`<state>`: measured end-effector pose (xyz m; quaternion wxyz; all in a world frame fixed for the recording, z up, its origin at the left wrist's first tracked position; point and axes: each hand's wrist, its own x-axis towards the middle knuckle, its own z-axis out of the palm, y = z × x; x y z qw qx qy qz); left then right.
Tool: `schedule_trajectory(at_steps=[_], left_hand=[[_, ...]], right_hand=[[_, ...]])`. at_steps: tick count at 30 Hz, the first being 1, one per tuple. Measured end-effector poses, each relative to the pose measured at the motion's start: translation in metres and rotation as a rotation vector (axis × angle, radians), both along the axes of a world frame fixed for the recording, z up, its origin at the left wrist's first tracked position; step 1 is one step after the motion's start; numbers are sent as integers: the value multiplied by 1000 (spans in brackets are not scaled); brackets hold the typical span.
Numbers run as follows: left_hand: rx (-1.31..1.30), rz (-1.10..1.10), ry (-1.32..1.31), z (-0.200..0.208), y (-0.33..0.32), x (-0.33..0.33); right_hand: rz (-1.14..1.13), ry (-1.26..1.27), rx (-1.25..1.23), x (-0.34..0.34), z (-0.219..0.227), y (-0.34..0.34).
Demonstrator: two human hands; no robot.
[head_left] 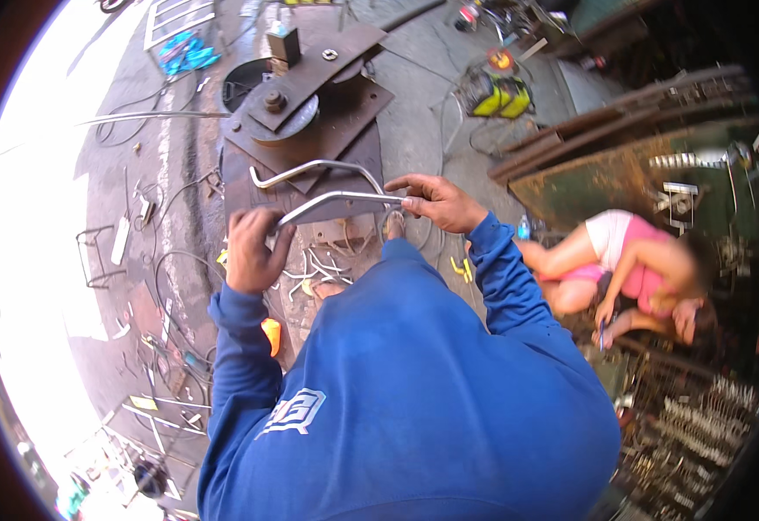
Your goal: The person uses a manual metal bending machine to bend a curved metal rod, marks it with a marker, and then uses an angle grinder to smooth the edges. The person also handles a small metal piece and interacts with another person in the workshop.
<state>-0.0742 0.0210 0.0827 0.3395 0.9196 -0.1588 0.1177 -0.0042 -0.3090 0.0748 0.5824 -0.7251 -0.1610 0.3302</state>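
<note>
A bent silvery metal rod (336, 198) spans the gap between my two hands. At its left end my left hand (256, 247) is closed round the rod. My right hand (440, 203) pinches the other end between thumb and fingers. Just beyond it, a second bent rod (317, 164) of similar shape lies on the steel plate of the bending machine. That machine (310, 91) has a round die, a bolt and a long flat steel arm. A straight rod (162, 115) reaches into it from the left.
Several short bent rods (317, 267) lie on the floor by my feet. An orange object (271, 335) is near my left elbow. To the right a person in pink (627, 260) crouches beside a green metal panel (605, 187). A yellow-and-black machine (498, 91) stands far right; cables cross the floor.
</note>
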Motion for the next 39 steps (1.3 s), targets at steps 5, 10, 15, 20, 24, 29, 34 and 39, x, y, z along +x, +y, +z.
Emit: schedule_trajectory(at_steps=[5,10,15,20,24,29,34,39], left_hand=[[-281,-73,503,-14,-16,-54],[-464,36,759,-40,-13,-82],[-392,11,482,-35,-14,-102],[-160,39,93,-30,-18,-118],[-118,118,70,-27,-15,-119],[130,11,-44,-23,11,-33],[150,121,-182,-54,13,54],[-6,239,-275,-101,8,66]], right_hand=[[-9,40,-280,-68,-13,1],[-21,-202,-425,-100,-30,4],[-96,-417,-318,-102,-36,8],[-231,-434,-180,-100,-42,11],[-133,-485,-93,-96,-46,12],[-135,-728,-359,-50,-49,22],[-391,-885,-489,29,-54,48],[-492,-798,-397,38,-80,38]])
